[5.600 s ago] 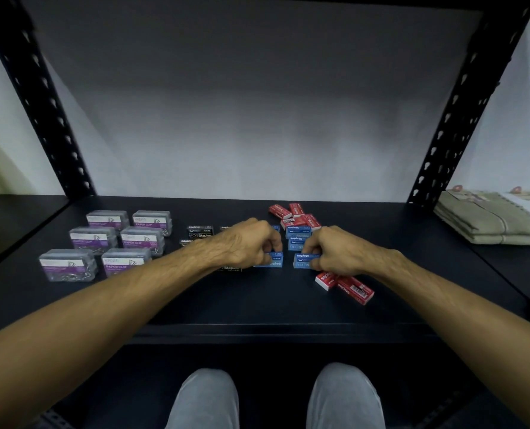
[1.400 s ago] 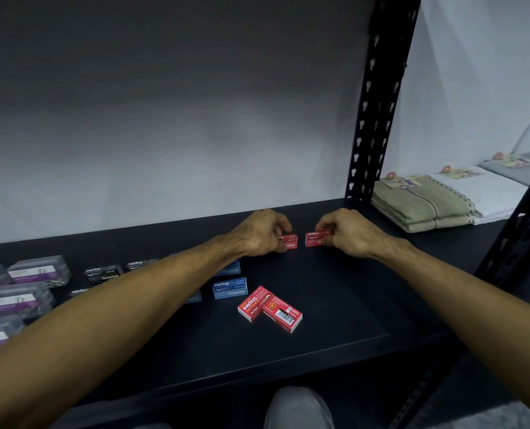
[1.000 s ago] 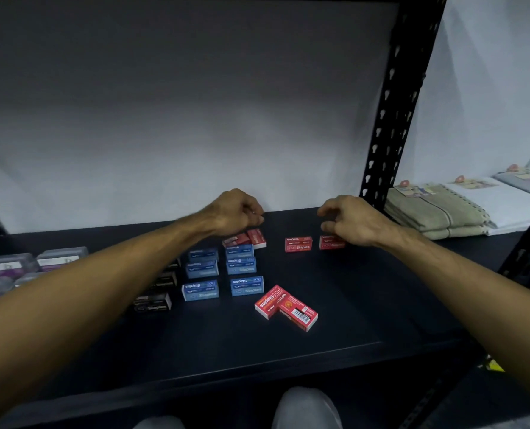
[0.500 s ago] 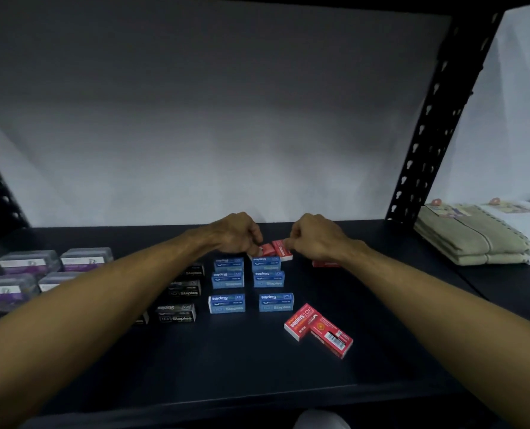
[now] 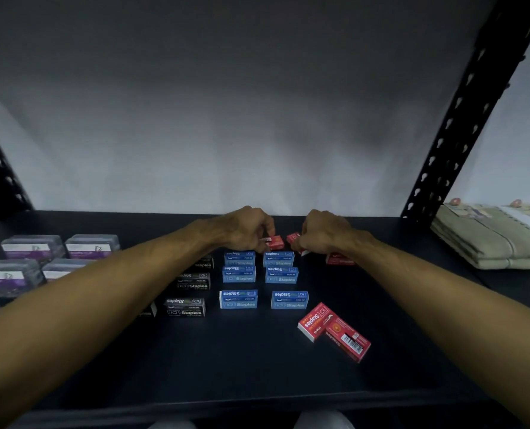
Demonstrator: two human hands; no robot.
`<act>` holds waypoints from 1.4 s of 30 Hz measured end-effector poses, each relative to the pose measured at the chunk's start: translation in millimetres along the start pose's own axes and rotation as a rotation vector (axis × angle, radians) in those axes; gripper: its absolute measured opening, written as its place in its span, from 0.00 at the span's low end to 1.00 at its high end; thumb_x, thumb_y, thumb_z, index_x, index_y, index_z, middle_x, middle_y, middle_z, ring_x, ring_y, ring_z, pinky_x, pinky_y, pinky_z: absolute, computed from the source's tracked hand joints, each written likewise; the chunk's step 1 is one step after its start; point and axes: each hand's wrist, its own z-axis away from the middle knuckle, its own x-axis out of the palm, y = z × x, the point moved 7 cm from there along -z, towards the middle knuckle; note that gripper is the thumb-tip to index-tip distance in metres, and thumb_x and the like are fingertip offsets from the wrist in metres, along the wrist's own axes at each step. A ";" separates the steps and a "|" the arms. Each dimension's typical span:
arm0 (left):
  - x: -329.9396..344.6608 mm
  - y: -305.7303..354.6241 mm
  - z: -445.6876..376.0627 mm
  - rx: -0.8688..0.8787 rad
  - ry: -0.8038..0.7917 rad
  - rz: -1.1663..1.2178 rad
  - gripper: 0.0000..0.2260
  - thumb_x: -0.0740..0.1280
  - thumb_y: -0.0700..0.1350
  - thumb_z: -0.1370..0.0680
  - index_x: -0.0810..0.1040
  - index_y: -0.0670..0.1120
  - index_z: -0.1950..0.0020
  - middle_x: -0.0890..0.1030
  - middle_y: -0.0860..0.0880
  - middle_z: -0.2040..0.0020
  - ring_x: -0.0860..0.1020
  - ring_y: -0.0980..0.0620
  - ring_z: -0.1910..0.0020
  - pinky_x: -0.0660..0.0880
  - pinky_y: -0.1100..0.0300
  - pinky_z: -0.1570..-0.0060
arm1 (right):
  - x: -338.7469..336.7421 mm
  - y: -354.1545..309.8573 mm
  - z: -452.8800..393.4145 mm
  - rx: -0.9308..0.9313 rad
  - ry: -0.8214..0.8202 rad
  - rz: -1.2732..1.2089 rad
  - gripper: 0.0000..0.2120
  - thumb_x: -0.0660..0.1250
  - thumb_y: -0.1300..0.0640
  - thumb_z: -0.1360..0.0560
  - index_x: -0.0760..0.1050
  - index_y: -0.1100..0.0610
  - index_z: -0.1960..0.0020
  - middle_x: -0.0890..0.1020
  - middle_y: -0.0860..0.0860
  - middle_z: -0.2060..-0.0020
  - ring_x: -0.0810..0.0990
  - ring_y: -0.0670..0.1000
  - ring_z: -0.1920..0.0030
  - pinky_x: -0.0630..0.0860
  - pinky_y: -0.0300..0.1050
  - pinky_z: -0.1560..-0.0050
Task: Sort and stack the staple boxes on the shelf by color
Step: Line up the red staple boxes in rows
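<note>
My left hand (image 5: 247,228) pinches a red staple box (image 5: 275,242) behind the blue rows. Beside it my right hand (image 5: 325,232) grips another red staple box (image 5: 294,237). Several blue staple boxes (image 5: 238,299) stand in two columns on the black shelf (image 5: 257,360). Black staple boxes (image 5: 185,306) line up to their left, partly hidden by my left forearm. Two red boxes (image 5: 334,331) lie askew at the front right. One more red box (image 5: 339,260) sits under my right wrist.
Clear paper-clip boxes with purple labels (image 5: 92,246) fill the shelf's left part. A black perforated upright (image 5: 461,113) rises at the right, with folded green towels (image 5: 492,236) on the neighbouring shelf beyond it. A grey wall backs the shelf.
Both hands left two red boxes at the back right and came left to the red boxes behind the blue rows. They now each hold one there. The view swung back left.
</note>
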 end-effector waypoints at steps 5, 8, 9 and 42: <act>-5.8 0.2 3.0 -0.032 0.051 0.046 0.10 0.73 0.43 0.26 0.81 0.45 0.45 0.82 0.50 0.56 0.79 0.54 0.58 0.71 0.66 0.62 | -7.3 -1.8 3.7 -0.005 0.083 -0.045 0.17 0.73 0.45 0.30 0.79 0.58 0.53 0.82 0.51 0.59 0.80 0.51 0.57 0.75 0.46 0.54; -18.5 0.3 11.1 -0.051 0.127 0.150 0.07 0.71 0.43 0.25 0.83 0.44 0.48 0.82 0.52 0.57 0.79 0.55 0.57 0.72 0.65 0.60 | -22.5 1.2 10.4 -0.014 0.122 -0.139 0.16 0.72 0.46 0.29 0.80 0.58 0.54 0.83 0.51 0.59 0.81 0.52 0.57 0.77 0.46 0.55; -23.9 0.9 14.2 -0.052 0.158 0.176 0.06 0.71 0.43 0.25 0.83 0.44 0.50 0.81 0.52 0.58 0.79 0.56 0.58 0.71 0.65 0.61 | -29.2 2.4 13.9 -0.018 0.131 -0.162 0.16 0.72 0.46 0.29 0.81 0.58 0.53 0.83 0.51 0.58 0.81 0.52 0.57 0.78 0.47 0.54; 42.5 137.8 12.3 0.147 -0.049 -0.009 0.10 0.67 0.41 0.21 0.81 0.43 0.41 0.81 0.51 0.46 0.78 0.59 0.54 0.74 0.67 0.54 | -11.3 119.4 118.7 -0.105 0.042 -0.073 0.13 0.75 0.57 0.30 0.74 0.51 0.49 0.77 0.46 0.56 0.78 0.46 0.57 0.73 0.40 0.62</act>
